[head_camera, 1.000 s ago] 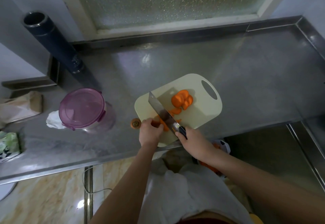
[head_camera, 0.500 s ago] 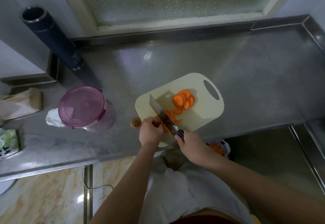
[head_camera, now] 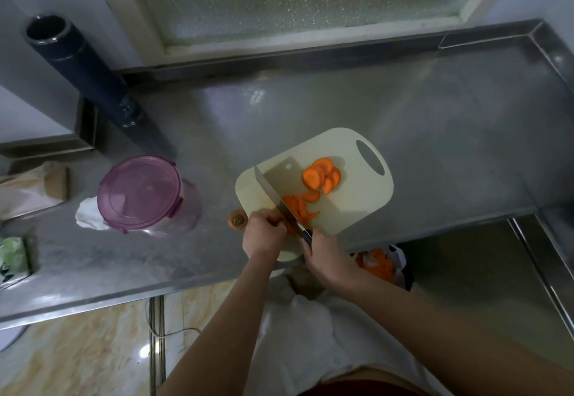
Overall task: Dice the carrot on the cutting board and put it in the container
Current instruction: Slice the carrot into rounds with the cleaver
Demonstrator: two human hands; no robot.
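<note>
Under both hands, the steel counter (head_camera: 403, 116) carries the cream cutting board (head_camera: 351, 206), its near edge hidden by the wrists. Well left of the grip stands the container (head_camera: 139, 193), purple lid on. The right hand (head_camera: 326, 259) wraps the handle of the knife (head_camera: 273, 193), mostly covering it; the blade runs up-left from the fist. Left of the blade, the left hand (head_camera: 262, 234) curls over the carrot (head_camera: 281, 220), which barely shows. Slices (head_camera: 320, 175) lie right of the blade; a stub (head_camera: 237, 219) sits left of that hand.
</note>
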